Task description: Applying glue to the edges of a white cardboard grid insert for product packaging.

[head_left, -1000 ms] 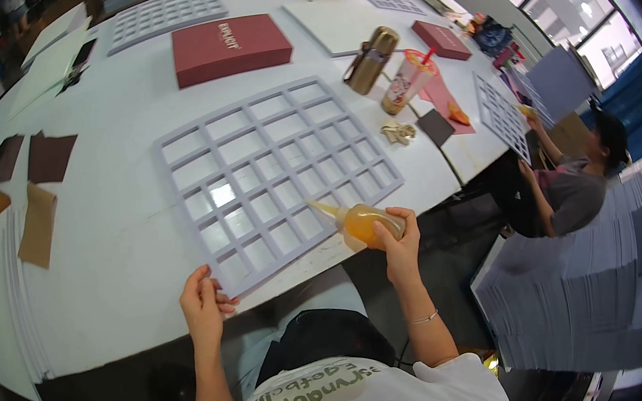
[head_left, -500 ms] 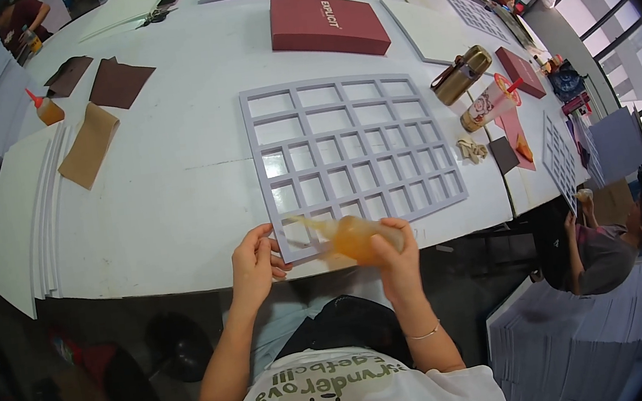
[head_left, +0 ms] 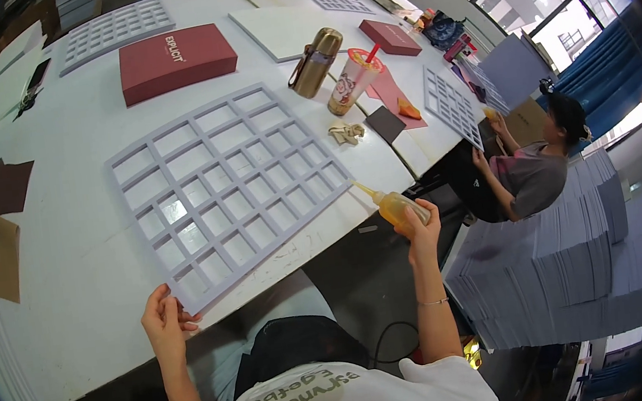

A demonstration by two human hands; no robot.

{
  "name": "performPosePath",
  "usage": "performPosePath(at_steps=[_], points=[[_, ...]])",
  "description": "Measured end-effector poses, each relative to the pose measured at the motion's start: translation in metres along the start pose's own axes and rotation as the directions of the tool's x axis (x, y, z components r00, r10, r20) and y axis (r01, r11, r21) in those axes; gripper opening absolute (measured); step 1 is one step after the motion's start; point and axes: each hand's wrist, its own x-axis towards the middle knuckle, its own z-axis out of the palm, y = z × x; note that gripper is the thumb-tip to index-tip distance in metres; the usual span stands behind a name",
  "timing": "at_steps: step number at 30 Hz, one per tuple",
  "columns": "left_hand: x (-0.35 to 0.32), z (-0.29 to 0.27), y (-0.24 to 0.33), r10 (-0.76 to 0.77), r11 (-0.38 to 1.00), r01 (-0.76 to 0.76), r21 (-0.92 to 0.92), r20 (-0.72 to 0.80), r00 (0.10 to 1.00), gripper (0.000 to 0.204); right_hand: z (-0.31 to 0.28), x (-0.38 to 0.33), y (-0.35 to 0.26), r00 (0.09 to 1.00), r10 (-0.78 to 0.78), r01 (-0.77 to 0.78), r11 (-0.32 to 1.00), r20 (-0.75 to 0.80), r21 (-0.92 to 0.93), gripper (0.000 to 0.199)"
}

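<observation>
A pale lilac-grey grid frame (head_left: 263, 250) with many square and oblong openings lies aslant on the white table. My left hand (head_left: 165, 324) is at its near-left corner, fingers bent around the edge. In my right hand (head_left: 423, 234) is a soft squeeze bottle (head_left: 396, 208) of amber liquid, tilted, with a thin yellowish nozzle. The nozzle tip is close to the frame's right corner; whether it touches I cannot tell. My right fingers are wrapped round the bottle.
Beyond the frame stand a red box (head_left: 177, 62), a gold flask (head_left: 318, 63) and a drink cup (head_left: 355, 80) with a red straw. A crumpled cloth (head_left: 346, 134) lies nearby. Brown sheets (head_left: 12, 187) are at left. On the right, a person (head_left: 529, 167) holds another grid; paper stacks (head_left: 537, 262) stand behind.
My view has swung to the right. The bottle has moved from above the frame's near-left part along its near edge to the right corner. My left hand stays at the near-left corner.
</observation>
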Motion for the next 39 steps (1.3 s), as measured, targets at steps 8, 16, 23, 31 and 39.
performPosePath(at_steps=[8,16,23,31,39], points=[[-0.003,0.003,0.002,0.0,1.0,0.0,0.0,-0.026,1.0,0.032,-0.01,0.019,0.019,0.999,-0.049,0.049,0.996,-0.004,-0.071,0.034],[-0.005,0.002,0.005,-0.007,1.0,0.006,-0.006,-0.03,1.0,0.033,0.012,-0.03,0.009,0.99,0.034,-0.032,0.999,0.139,-0.018,0.032],[-0.002,0.0,0.002,-0.013,1.0,0.013,0.006,0.005,1.0,0.033,0.045,-0.101,0.009,0.946,0.104,-0.099,0.995,0.307,-0.033,0.033],[-0.004,-0.002,0.002,0.025,0.999,-0.024,-0.039,0.033,0.999,0.033,0.09,-0.163,-0.005,0.865,0.113,-0.09,0.993,0.488,-0.071,0.035],[-0.002,-0.003,0.001,-0.01,0.993,0.016,-0.113,0.051,0.999,0.036,0.12,-0.178,-0.004,0.716,0.219,-0.327,0.944,0.663,0.041,0.037]])
